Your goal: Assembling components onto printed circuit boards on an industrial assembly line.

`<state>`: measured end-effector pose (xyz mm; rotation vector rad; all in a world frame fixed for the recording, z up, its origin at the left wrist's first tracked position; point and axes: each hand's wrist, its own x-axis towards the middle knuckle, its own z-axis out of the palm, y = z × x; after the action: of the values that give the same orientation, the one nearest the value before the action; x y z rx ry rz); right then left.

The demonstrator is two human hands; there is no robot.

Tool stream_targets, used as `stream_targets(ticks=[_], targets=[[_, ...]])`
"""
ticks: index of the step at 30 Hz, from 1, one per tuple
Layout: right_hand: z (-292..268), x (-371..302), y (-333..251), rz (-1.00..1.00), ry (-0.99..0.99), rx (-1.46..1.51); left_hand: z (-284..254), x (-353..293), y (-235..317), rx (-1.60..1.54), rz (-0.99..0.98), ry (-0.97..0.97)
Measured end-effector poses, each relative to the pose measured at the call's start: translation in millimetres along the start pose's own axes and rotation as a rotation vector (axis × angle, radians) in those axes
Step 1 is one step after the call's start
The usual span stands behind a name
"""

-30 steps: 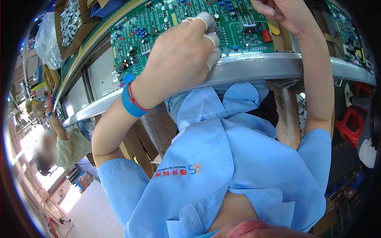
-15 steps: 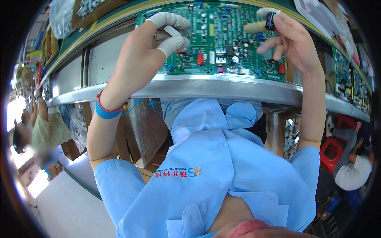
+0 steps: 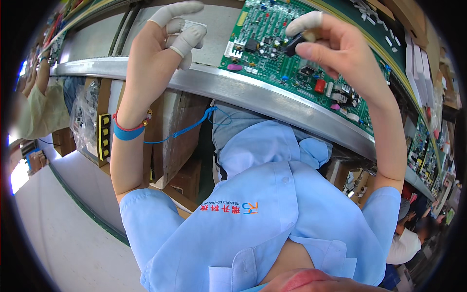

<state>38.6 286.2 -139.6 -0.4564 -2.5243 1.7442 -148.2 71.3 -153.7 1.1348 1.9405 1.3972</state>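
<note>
My left hand (image 3: 163, 46), with white finger cots on several fingers, is closed around a small white block-shaped part (image 3: 195, 23). It hovers over the metal surface to the left of a green circuit board (image 3: 287, 80). A black cylindrical capacitor (image 3: 293, 45) is pinched between the thumb and fingers of my right hand (image 3: 340, 46), above the board. A finger cot covers my right index finger. The board carries a red block component (image 3: 320, 86), a pink component (image 3: 234, 67) and many small parts. Part of it is hidden behind my right hand.
A metal rail (image 3: 209, 80) runs along the near edge of the work line. Loose white pieces (image 3: 369, 19) lie on the green strip beyond. More populated boards (image 3: 421, 141) sit at the right. A blue coiled cord (image 3: 194, 124) leads from my left wristband. Another person's arm (image 3: 43, 75) is at far left.
The view has turned, and the board sits further right in it. My left hand has moved off the board to its left. My right hand still holds the capacitor, now tilted.
</note>
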Motion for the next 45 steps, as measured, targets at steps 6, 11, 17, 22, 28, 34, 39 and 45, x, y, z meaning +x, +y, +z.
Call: stream_targets(ticks=[6, 11, 17, 22, 28, 34, 39, 45], targets=[[40, 17, 2, -0.209, 0.035, -0.466, -15, -9, -26, -0.091, 0.054, 0.162], [56, 19, 12, -0.501, 0.153, -0.884, -20, -12, -32, -0.184, 0.024, 0.165], [62, 17, 13, -0.600, 0.151, -1.010, -15, -16, -36, -0.200, -0.017, 0.171], [64, 19, 11, -0.639, 0.163, -1.092, -13, -13, -36, 0.027, 0.182, 0.179], [55, 18, 2, -0.528, 0.117, -1.101, -12, -14, -35, 0.012, 0.170, 0.143], [18, -19, -11, -0.401, 0.271, -0.842, 8, -11, -8, 0.065, 0.080, 0.014], [4, -41, 11, -0.202, 0.404, -0.625, 40, -3, 4, 0.474, 0.308, -0.093], [-8, -51, 41, -0.250, 0.501, -0.504, 63, 5, 11, 1.032, 0.557, -0.236]])
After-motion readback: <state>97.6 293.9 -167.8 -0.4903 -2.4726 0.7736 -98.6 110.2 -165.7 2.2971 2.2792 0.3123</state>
